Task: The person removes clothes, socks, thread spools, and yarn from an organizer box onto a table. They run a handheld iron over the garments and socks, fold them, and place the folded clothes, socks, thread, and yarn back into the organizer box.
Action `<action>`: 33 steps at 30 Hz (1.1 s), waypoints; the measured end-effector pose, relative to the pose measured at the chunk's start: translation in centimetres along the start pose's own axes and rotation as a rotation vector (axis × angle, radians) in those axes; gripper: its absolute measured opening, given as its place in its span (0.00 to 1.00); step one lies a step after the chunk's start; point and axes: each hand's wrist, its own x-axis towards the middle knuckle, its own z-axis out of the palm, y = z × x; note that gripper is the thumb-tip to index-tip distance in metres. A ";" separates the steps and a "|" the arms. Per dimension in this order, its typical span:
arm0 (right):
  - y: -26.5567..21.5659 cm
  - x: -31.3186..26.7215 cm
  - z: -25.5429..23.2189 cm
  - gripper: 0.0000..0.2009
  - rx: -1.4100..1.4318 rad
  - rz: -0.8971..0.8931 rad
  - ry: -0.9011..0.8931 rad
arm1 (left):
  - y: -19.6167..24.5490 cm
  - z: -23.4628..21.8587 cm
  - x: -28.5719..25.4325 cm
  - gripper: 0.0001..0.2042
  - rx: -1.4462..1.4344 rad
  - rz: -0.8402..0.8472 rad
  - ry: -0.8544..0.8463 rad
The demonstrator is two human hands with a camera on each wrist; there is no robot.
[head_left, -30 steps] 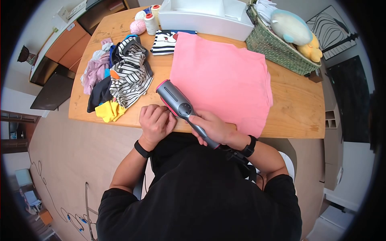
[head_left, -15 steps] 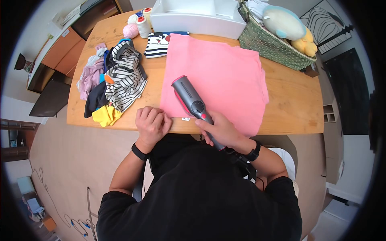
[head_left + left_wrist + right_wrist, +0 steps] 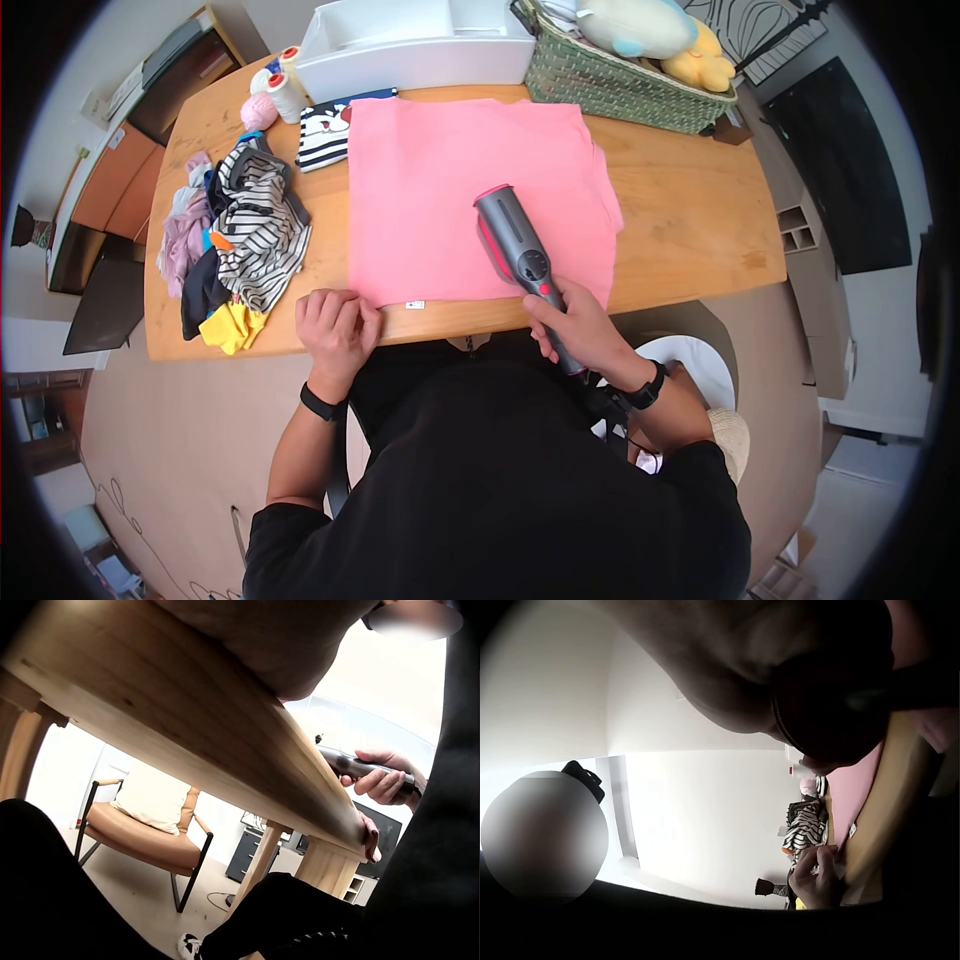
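Note:
My right hand [image 3: 580, 325] grips the handle of a grey handheld garment steamer [image 3: 515, 225] with pink trim. The steamer's head is over a pink garment [image 3: 430, 200] spread flat along the table's near edge. In the left wrist view the steamer [image 3: 341, 761] shows with the right hand's fingers [image 3: 382, 784] wrapped round it. My left hand [image 3: 335, 335], fingers curled, holds the garment's near left corner at the table edge. A small white label [image 3: 415, 305] sticks out from the garment's near hem. In the right wrist view the left hand [image 3: 817, 877] is beside that corner.
Crumpled clothes [image 3: 250, 230] lie at the left of the table. A folded striped garment [image 3: 322, 140], thread spools [image 3: 286, 100] and a pink yarn ball [image 3: 258, 112] sit behind. At the back stand a white bin [image 3: 420, 65] and a woven basket [image 3: 620, 90] with plush toys.
The steamer has moved right over the pink garment with my right hand, away from my left hand. The left hand stays at the garment's near left corner. The head view has shifted right.

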 end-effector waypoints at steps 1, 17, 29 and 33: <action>0.3 -0.4 -0.6 0.16 0.015 0.006 0.027 | 0.1 -0.1 0.1 0.05 0.005 -0.001 -0.004; 2.5 -4.5 -6.9 0.17 0.195 -0.065 0.380 | 0.0 0.2 0.0 0.07 0.020 0.022 -0.031; 2.7 -4.9 -5.7 0.15 0.136 -0.048 0.293 | 3.9 0.7 4.1 0.18 -0.050 0.060 -0.336; 3.1 -5.7 -4.5 0.15 0.138 -0.040 0.209 | 5.6 1.8 4.0 0.25 -0.100 0.096 -0.460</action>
